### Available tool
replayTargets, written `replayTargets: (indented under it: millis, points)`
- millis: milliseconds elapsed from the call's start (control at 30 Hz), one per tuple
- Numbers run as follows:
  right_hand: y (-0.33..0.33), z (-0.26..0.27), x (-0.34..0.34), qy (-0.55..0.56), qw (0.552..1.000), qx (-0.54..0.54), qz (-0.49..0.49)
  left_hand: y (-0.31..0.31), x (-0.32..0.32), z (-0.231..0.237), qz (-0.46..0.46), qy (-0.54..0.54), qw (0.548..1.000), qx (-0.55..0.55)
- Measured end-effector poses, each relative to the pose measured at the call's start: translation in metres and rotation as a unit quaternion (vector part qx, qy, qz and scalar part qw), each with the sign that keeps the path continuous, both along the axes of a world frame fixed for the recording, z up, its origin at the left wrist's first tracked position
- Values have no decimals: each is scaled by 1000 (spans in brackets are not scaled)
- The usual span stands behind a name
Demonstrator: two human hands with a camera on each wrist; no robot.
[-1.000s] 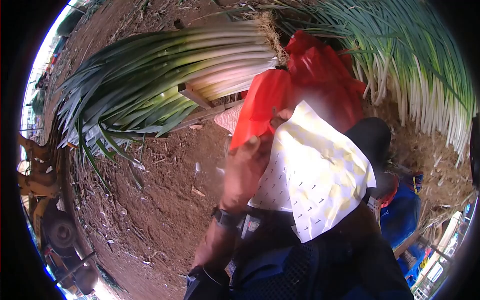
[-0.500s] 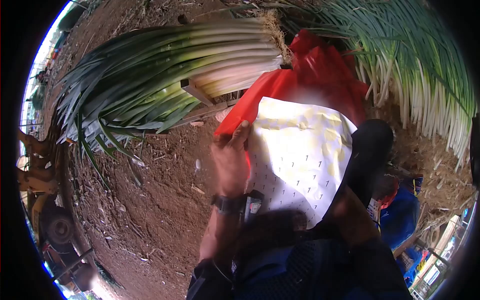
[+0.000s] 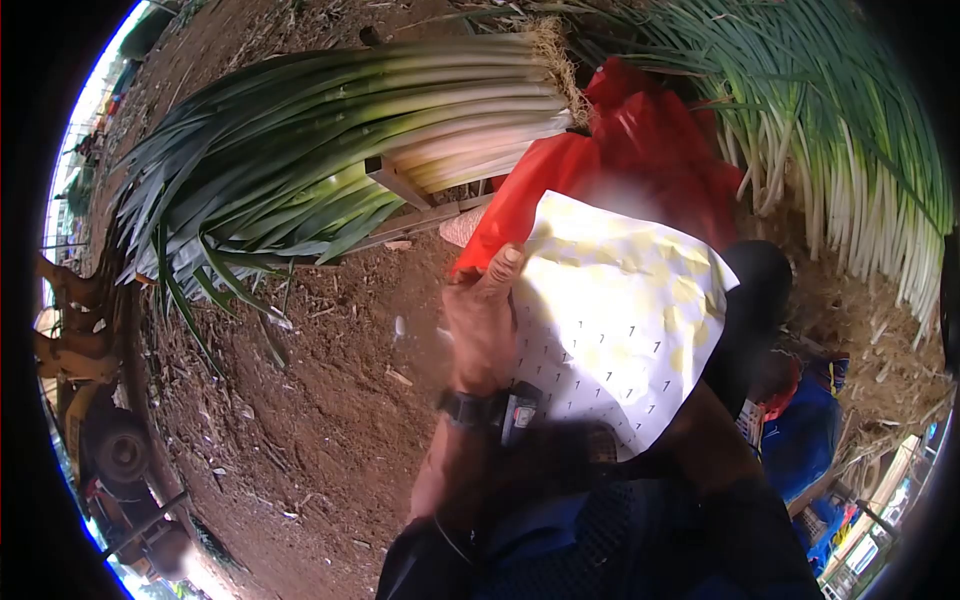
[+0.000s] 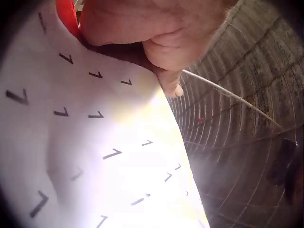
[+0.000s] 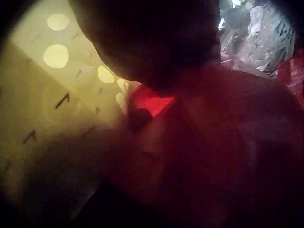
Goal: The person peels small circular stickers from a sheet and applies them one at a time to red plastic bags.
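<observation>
Head view: left hand (image 3: 480, 325), watch (image 3: 470, 408) at the wrist, pinches a corner of red plastic (image 3: 645, 140) between thumb and fingers. White sheet (image 3: 625, 310) printed with small 1s lies just beside that hand, in front of the body, faintly blotched yellow, partly overlapping the plastic. Right forearm (image 3: 710, 440) runs in behind the sheet; its hand is hidden. Beyond: thick leeks (image 3: 380, 130) on a wooden frame (image 3: 400, 188), roots beside the plastic; slimmer green onions (image 3: 830, 130) upper right; bare soil (image 3: 320, 350) on the left.

Left wrist view: printed side of the sheet close up, its edge running under the left hand. A fingertip shows past the edge, unseen from above; whether the hand also grips the sheet, cannot tell. Only a strip of red at top.

Right wrist view: very dim. Sheet glows yellow with bright round spots, sharper than the head view's blotches. Red plastic fills the right, one patch brightly lit. Dark shape (image 5: 147, 38) above; right fingers' state cannot be told.
</observation>
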State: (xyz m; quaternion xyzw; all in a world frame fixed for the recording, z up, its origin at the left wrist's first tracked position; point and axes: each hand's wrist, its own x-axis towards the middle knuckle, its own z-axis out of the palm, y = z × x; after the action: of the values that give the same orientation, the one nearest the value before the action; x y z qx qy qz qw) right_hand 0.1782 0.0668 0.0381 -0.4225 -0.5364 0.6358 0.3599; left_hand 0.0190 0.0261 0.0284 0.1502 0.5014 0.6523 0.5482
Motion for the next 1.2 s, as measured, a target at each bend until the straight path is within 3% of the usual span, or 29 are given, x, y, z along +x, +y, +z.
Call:
replayTargets:
  millis: [67,167,267,367,467,567,667,767,867,967,1200]
  points:
    - [0,1,1,-3,1000,2,3,0,4,5,11,-20,1000,-6]
    - [-2,3,3,-8,1000,5,9,-1,2,-6,9,50,999,12]
    - [-3,6,6,-18,1000,12,14,3,8,0,34,0,999,16]
    - [-4,11,12,-31,999,20,21,0,6,-2,30,27,999,17]
    - [-7,19,22,-47,998,27,26,-4,2,-1,-43,84,995,-31]
    - [-9,25,32,-61,997,33,29,0,8,4,-12,80,997,-11]
    - [-11,29,39,-70,996,40,33,2,12,6,19,42,999,15]
    - [-12,33,44,-78,995,46,35,-1,10,7,27,49,998,-34]
    - [-12,36,47,-86,994,52,36,-2,7,3,13,-52,998,-14]
    - [-7,38,48,-93,993,56,34,-3,6,-3,-4,49,995,-85]
    - [26,31,41,-113,992,50,16,-7,5,-19,33,102,990,-87]
